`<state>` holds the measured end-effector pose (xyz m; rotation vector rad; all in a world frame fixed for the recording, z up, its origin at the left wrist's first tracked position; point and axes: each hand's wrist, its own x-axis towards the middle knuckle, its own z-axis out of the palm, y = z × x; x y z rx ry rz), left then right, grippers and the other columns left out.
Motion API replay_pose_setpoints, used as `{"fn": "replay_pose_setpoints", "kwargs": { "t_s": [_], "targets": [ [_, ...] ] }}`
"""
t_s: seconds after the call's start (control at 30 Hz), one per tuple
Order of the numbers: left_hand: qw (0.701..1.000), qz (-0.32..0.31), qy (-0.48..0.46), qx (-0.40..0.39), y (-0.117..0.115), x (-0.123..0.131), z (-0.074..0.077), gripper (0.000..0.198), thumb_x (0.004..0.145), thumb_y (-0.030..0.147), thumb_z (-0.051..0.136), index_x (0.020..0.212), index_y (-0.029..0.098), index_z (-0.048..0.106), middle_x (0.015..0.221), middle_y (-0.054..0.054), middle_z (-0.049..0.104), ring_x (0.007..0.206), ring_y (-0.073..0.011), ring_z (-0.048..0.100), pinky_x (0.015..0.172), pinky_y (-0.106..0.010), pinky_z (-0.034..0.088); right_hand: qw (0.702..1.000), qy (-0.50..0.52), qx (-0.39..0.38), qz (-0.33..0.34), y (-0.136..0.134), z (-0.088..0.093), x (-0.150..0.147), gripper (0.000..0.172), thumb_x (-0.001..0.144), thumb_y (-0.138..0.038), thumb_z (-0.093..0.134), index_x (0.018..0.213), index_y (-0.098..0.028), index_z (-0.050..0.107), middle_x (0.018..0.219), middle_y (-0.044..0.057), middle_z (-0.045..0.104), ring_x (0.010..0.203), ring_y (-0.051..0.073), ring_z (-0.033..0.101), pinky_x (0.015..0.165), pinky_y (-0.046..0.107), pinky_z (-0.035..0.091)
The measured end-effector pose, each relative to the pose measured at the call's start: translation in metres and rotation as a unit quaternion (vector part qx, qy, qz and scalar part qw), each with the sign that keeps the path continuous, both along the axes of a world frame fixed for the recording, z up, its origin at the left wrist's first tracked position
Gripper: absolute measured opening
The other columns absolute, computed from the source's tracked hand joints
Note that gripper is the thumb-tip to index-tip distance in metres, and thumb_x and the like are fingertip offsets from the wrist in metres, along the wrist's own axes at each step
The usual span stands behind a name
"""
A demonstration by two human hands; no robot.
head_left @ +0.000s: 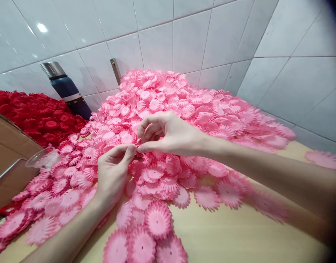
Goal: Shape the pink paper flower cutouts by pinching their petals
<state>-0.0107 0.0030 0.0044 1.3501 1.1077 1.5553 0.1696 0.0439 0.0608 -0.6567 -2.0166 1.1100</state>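
Thumb and forefinger of my left hand (113,171) are pinched together, their tips almost meeting those of my right hand. My right hand (168,135) also pinches with thumb and forefinger, its other fingers curled loosely. Whatever lies between the fingertips is too small to make out. Both hands hover over a large heap of pink fringed flower discs (154,104), round with toothed edges and a small hole in the middle. A short stack of these pink discs (158,221) lies on the table in front of my hands.
Red fringed discs (44,117) are heaped at the left behind a cardboard box (12,149). A dark blue bottle (67,89) leans by the tiled wall (157,40), near a metal strip (115,71). A clear plastic cup (44,159) sits beside the box. Wooden table (225,233) shows in front.
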Motion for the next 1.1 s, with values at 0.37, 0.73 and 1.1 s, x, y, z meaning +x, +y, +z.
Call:
{"fn": "replay_pose_setpoints", "kwargs": {
  "t_s": [0.37,0.73,1.1],
  "targets": [
    [0.999,-0.034,0.004,-0.013,-0.003,0.003,0.001,0.013,0.081,0.032,0.073,0.078,0.02,0.072,0.071,0.004,0.067,0.065,-0.0055,0.06,0.066,-0.014,0.048,0.998,0.008,-0.028,0.061,0.0,0.0,0.004,0.023,0.073,-0.006,0.061,0.086,-0.017,0.046,0.081,0.0,0.059,0.076,0.012,0.059,0.069,0.029,0.053],
    [0.998,-0.067,0.015,-0.01,-0.006,0.007,0.005,0.013,0.085,0.03,0.07,0.078,0.019,0.067,0.068,0.005,0.063,0.063,-0.005,0.057,0.06,-0.014,0.044,0.998,-0.024,0.058,0.009,-0.001,0.014,0.009,0.027,0.065,0.002,0.057,0.077,-0.018,0.043,0.069,-0.003,0.052,0.064,0.009,0.052,0.056,0.024,0.047],
    [0.997,-0.071,0.027,-0.014,-0.006,0.007,0.005,0.009,0.085,0.028,0.07,0.083,0.019,0.068,0.076,0.003,0.062,0.071,-0.006,0.057,0.067,-0.014,0.046,0.961,-0.167,0.217,0.034,-0.008,0.018,0.01,0.006,0.077,-0.012,0.058,0.079,-0.011,0.064,0.074,0.001,0.064,0.066,0.01,0.056,0.064,0.027,0.047]
  ]
}}
